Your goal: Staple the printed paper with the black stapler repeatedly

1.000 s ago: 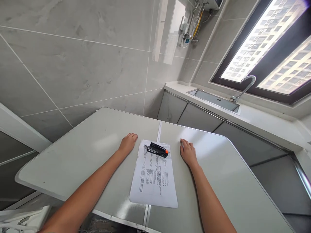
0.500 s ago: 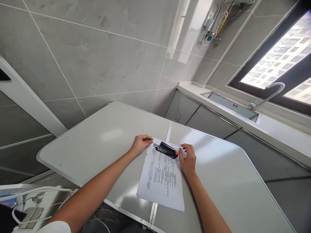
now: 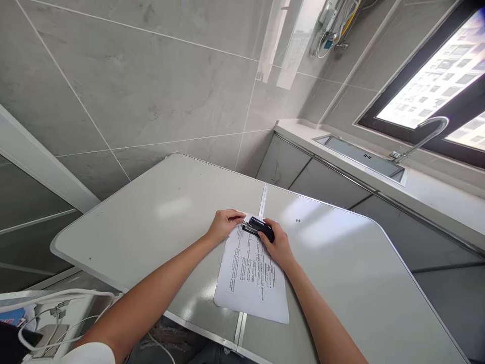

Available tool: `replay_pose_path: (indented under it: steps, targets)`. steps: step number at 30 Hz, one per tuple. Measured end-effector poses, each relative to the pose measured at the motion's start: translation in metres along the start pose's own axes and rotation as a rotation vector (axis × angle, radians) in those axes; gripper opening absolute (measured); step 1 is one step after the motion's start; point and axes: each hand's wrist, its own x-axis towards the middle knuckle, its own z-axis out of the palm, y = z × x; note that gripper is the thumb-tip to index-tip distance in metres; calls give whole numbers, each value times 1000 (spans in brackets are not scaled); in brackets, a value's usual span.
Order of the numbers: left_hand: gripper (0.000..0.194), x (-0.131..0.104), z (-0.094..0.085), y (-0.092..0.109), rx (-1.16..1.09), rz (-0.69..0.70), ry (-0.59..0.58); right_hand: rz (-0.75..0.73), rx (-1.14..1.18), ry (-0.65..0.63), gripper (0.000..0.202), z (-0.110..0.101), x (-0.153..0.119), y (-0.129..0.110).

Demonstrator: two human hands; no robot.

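Note:
A black stapler lies across the top part of a printed sheet of paper, with a thin metal piece sticking out of its left end. My right hand is closed around the stapler's right end and covers its orange tip. At the stapler's left end, my left hand holds its fingers pinched together beside the metal piece. What those fingertips hold, if anything, is too small to make out. Lines of small print run across the sheet, which rests on the table.
The pale folding table has a metal seam down its middle. A counter with a sink and a tap runs along the right. White cables hang over a rack at lower left. A tiled wall stands behind.
My right hand has moved left from beside the stapler and closed on its right end. My left hand has shifted slightly right, its fingertips coming to the stapler's left end.

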Motion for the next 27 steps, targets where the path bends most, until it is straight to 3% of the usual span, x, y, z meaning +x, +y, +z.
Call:
replay_pose_path:
  steps: [11,18,27]
  targets:
    - [12,4,0,0,217,83,-24,-85,2,-20,26,-4,4,-8]
    - [19,5,1,-8,299,127,-41,-107,0,-18,26,-4,4,-7]
    - [10,8,3,-10,480,146,-129,-110,3,-22,24,-5,5,-8]
